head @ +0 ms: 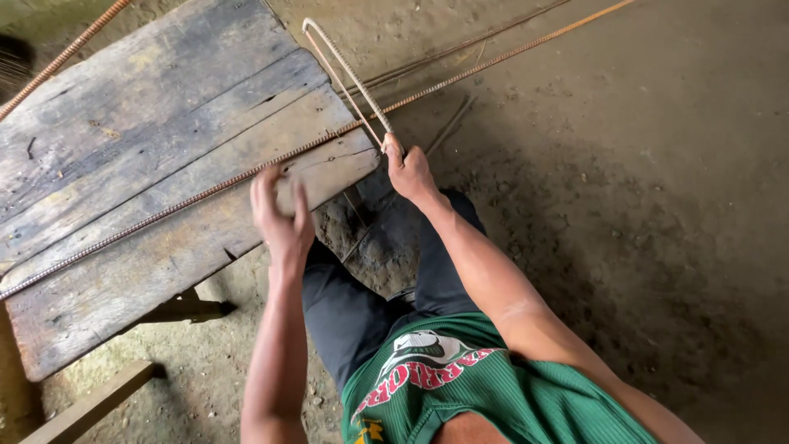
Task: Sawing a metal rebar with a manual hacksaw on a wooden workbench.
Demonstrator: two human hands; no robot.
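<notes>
My right hand (408,168) grips the bent rod (349,78), fingers wrapped round its near ends just off the bench (123,148) corner. Left hand (281,215) hovers over the bench edge, fingers loosely curled, pinching nothing. One hairpin bend formed; long rod (189,197) lies straight across the planks.

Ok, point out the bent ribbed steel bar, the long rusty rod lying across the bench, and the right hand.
Bent ribbed steel bar (349,76), head view, on its straight leg.
Long rusty rod (205,191), head view, mid-length over the planks.
Right hand (408,170), head view, on its back.
</notes>
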